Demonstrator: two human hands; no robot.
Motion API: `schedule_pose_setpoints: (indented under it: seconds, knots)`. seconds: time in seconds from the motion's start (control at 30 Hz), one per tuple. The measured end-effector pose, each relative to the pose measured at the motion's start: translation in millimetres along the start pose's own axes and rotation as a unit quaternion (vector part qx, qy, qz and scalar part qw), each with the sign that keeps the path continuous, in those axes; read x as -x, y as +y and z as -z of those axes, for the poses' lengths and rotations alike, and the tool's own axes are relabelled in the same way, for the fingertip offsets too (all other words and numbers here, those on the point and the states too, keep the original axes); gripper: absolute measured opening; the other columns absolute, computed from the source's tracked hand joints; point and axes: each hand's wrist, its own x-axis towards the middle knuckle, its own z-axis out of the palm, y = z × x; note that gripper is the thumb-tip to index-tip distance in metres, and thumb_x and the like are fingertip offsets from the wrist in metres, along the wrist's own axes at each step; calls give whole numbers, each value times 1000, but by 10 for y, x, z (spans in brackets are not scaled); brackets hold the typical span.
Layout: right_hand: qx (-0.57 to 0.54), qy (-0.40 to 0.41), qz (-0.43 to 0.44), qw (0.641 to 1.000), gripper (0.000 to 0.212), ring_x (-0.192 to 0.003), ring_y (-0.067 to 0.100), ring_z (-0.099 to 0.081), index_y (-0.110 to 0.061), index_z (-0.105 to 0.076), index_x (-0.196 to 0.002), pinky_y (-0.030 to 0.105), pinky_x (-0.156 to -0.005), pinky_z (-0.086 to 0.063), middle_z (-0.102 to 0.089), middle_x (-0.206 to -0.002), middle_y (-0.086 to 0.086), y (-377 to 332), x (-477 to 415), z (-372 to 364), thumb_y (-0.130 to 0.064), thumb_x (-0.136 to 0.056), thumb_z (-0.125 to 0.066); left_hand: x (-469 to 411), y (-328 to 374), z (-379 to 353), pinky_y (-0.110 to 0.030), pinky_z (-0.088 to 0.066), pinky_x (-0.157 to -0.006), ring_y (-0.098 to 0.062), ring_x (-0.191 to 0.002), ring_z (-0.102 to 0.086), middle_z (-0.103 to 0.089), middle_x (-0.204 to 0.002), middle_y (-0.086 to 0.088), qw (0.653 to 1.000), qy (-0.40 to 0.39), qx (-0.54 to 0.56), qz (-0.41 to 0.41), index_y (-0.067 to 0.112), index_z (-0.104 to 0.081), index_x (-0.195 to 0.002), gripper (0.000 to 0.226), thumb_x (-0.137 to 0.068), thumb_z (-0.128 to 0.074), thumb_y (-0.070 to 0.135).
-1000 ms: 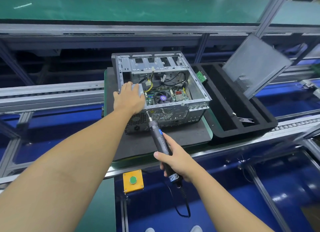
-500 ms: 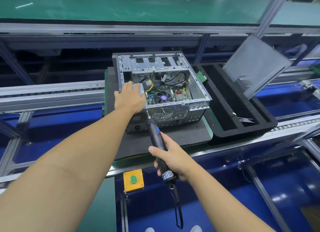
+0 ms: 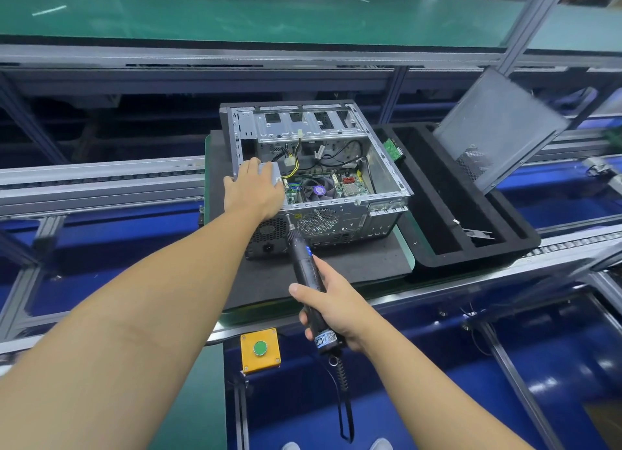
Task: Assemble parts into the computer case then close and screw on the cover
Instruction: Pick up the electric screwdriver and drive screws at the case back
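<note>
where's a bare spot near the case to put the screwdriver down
The black mat in front of the computer case, right of the screwdriver, is bare. So is the near end of the foam tray's left slot. Crowded: inside the case, with cables, fan and the left hand.

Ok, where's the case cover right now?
The case cover leans tilted at the head view's upper right, lower edge at the black foam tray, right of the open computer case.

No legible text. The white label (image 3: 325, 341) on the electric screwdriver (image 3: 303, 264) carries print too small to read; the yellow sticker (image 3: 297, 216) on the computer case (image 3: 340, 222) likewise.
</note>
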Motion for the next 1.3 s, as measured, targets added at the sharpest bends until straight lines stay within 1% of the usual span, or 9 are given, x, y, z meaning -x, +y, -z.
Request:
schedule_pose_setpoints:
  seconds: [0.17,0.3,0.4,0.57,0.87,0.97,1.07,1.2,1.3]
  knots:
    - [5,3,5,1000,58,-65,19,-61,-56,-50,-128,34,-54,-53,-60,-96,6,14,10,-30,-37,-81,-77,-57,-34,25,-58,-27,-107,-22,-138,-28,-35,-148,-2,1000,-11,3,-11,22,-31,-146,58,-95,-25,48]
    - [19,10,2,1000,67,-64,20,-62,-52,-43,-138,35,-54,-54,-62,-91,5,21,13,-37,-37,-82,-76,-169,-24,54,-62,-16,-110,-25,-145,-20,-27,-158,-1,999,-42,-23,11,25,-14,-156,84,-87,-16,74]
    - [19,11,4,1000,62,-64,22,-62,-58,-44,-132,36,-55,-55,-66,-80,-2,48,4,-30,-37,-82,-76,-221,21,48,-63,-15,-109,-28,-142,-25,-32,-153,-6,996,-48,-66,16,21,-29,-151,102,-76,-14,88]
    - [18,16,5,1000,67,-64,25,-60,-59,-42,-136,36,-56,-55,-66,-73,-6,103,-28,-36,-38,-81,-76,-231,26,19,-62,-17,-110,-25,-128,-42,-48,-135,-4,996,-22,-90,-12,17,-44,-136,82,-78,-30,74]
    - [10,8,22,1000,55,-61,26,-59,-68,-47,-122,35,-53,-53,-65,-75,-3,119,-38,-29,-35,-86,-71,-254,12,38,-61,-24,-103,-25,-123,-43,-50,-131,-2,997,-20,-76,-14,19,-49,-130,76,-78,-36,73]
    - [31,14,12,999,72,-61,26,-59,-64,-37,-138,35,-56,-53,-63,-78,4,107,-27,-33,-40,-82,-75,-250,18,27,-60,-24,-102,-26,-123,-43,-50,-132,-2,997,-17,-71,-16,20,-49,-130,76,-77,-35,73]
    - [77,33,17,996,90,-64,16,-62,-65,-23,-144,33,-63,-53,-64,-90,0,107,-15,-20,-44,-75,-77,-249,14,26,-61,-24,-102,-26,-123,-44,-51,-131,-2,997,-15,-71,-14,20,-50,-128,76,-77,-34,73]
    - [45,13,29,998,84,-56,18,-60,-68,-32,-137,31,-52,-52,-64,-68,-5,102,31,47,-34,-77,-79,-236,20,15,-60,-23,-103,-25,-120,-45,-51,-128,-3,997,-14,-71,-13,19,-50,-127,72,-78,-33,70]
    - [33,2,43,999,81,-60,21,-59,-68,-37,-134,34,-53,-52,-63,-77,0,133,88,141,-28,-79,-80,-203,23,25,-58,-17,-109,-22,-125,-44,-51,-132,-2,998,-8,-54,-16,20,-50,-131,70,-81,-29,66]
